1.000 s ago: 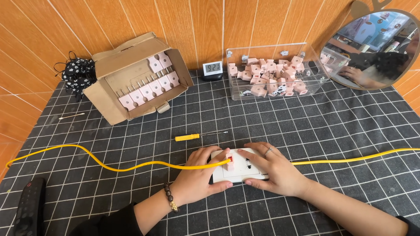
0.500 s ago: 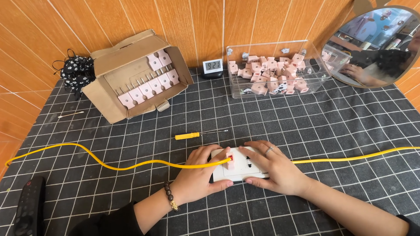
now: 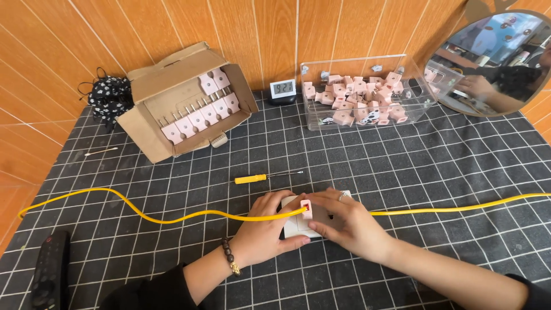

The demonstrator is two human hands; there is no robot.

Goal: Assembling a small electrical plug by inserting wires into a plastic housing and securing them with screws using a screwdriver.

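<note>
White socket plate [image 3: 294, 225] | lain on bench [image 3: 436, 172], gripped between both hands | left hand [image 3: 265, 234] curled on its left edge | right hand [image 3: 347, 221] pinching pink plug [image 3: 306, 208] against it | yellow cable [image 3: 172, 215] run across.

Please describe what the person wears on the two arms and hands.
The left hand is bare, with a bracelet of dark round beads and one golden bead at the wrist, and a black sleeve pushed up the forearm. The right hand has a thin silver ring on one finger. A dark cuff shows at the frame edge.
</note>
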